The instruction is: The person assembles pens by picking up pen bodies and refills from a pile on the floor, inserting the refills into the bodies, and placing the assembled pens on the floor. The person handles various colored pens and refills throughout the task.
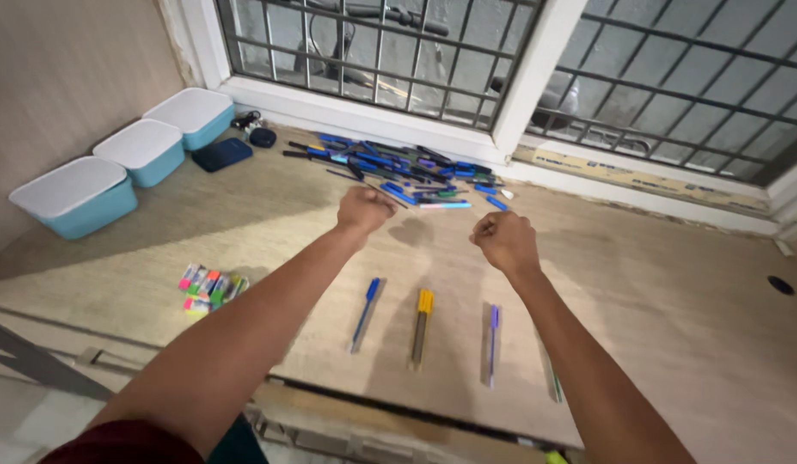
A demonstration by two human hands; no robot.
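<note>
Left hand [364, 209] and right hand [504, 241] both fisted, contents not discernible. Pen pile [398, 170] lies just beyond the left knuckles; four sorted pens [424, 325] lie nearer the body. Risk: a forearm sweep scatters the sorted row.

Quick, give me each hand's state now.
Left hand: closed in a fist, nothing visibly held.
Right hand: closed in a fist, nothing visibly held.

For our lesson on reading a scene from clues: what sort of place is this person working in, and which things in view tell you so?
Probably a room in a home, on the floor beside a window. Clues: the barred window at floor level, the pale tiled floor with a heap of pens spread on it, and lidded blue storage boxes along the wall.
</note>
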